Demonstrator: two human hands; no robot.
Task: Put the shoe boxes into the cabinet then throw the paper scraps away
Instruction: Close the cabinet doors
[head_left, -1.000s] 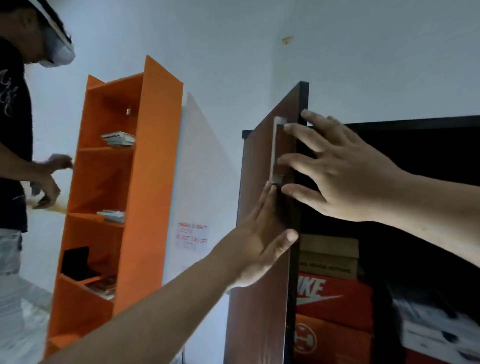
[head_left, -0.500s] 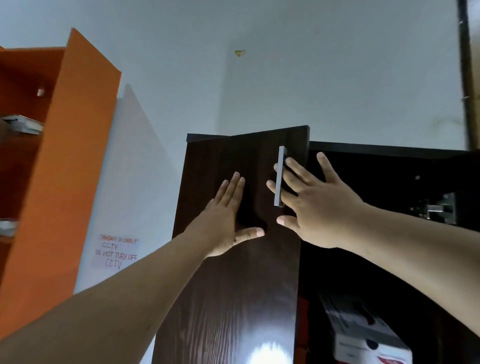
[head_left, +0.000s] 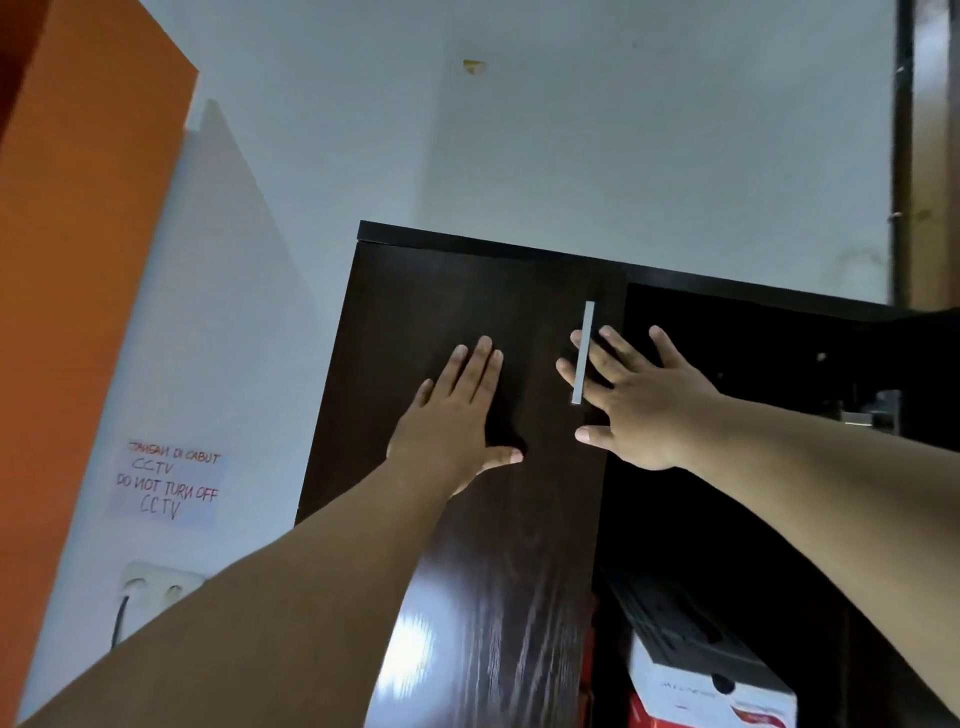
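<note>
A dark brown cabinet (head_left: 727, 283) stands before me. Its left door (head_left: 431, 296) lies nearly flat against the front. My left hand (head_left: 457, 421) presses flat on that door, fingers together. My right hand (head_left: 634, 400) rests with spread fingers on the door's right edge, fingertips behind the silver handle (head_left: 586, 353). The right half of the cabinet is uncovered and dark inside. In it, at the bottom, a white shoe box (head_left: 711, 686) with a black lid sits above a red box (head_left: 644, 717). No paper scraps are in view.
An orange shelf unit (head_left: 78, 260) rises on the left. A white panel (head_left: 208, 338) leans between it and the cabinet, with a handwritten CCTV note (head_left: 166, 483) and a wall socket (head_left: 156, 587) below. A brown door frame (head_left: 924, 156) stands at the far right.
The left door has swung from half open to almost shut under both hands. My view has turned right and up, so the other person and the shelf's inside have left the frame.
</note>
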